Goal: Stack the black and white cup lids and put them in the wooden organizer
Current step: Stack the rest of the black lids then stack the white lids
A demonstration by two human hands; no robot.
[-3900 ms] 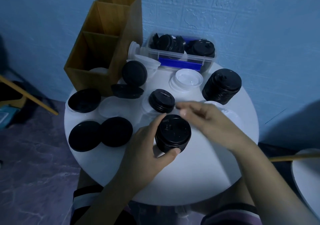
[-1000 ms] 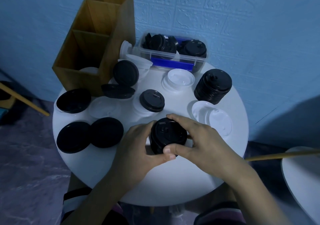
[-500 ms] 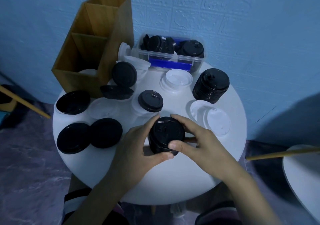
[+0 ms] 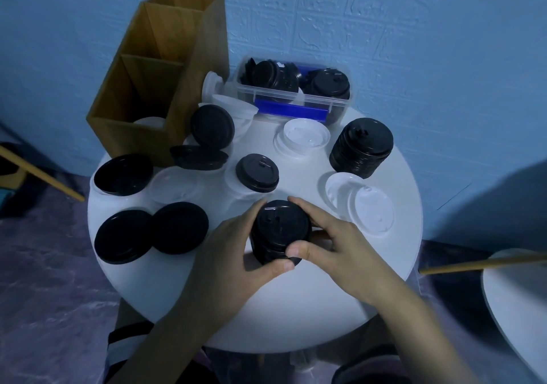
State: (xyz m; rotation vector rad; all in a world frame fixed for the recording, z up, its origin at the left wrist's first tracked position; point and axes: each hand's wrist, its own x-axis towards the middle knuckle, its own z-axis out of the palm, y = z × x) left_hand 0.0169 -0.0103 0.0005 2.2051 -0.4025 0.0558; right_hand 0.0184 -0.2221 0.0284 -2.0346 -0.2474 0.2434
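A stack of black cup lids (image 4: pixel 278 230) stands near the middle of the round white table (image 4: pixel 296 309). My left hand (image 4: pixel 233 250) grips its left side and my right hand (image 4: pixel 331 241) grips its right side, thumbs at the front. Another tall black stack (image 4: pixel 362 147) stands at the right rear. Loose black lids (image 4: pixel 151 234) lie at the left, one more black lid (image 4: pixel 257 172) sits behind my hands, and white lids (image 4: pixel 364 203) lie to the right. The wooden organizer (image 4: pixel 159 76) stands at the back left with a white lid inside its front compartment.
A clear plastic box (image 4: pixel 293 93) with several black lids sits against the blue wall. A white lid (image 4: pixel 303 135) lies in front of it. Clear lids (image 4: pixel 174 188) lie left of centre. Another white table's edge (image 4: pixel 515 303) shows at the right.
Earlier only my left hand held the stack while my right hovered above it. Both hands now clasp the stack, which has stayed in about the same spot on the table.
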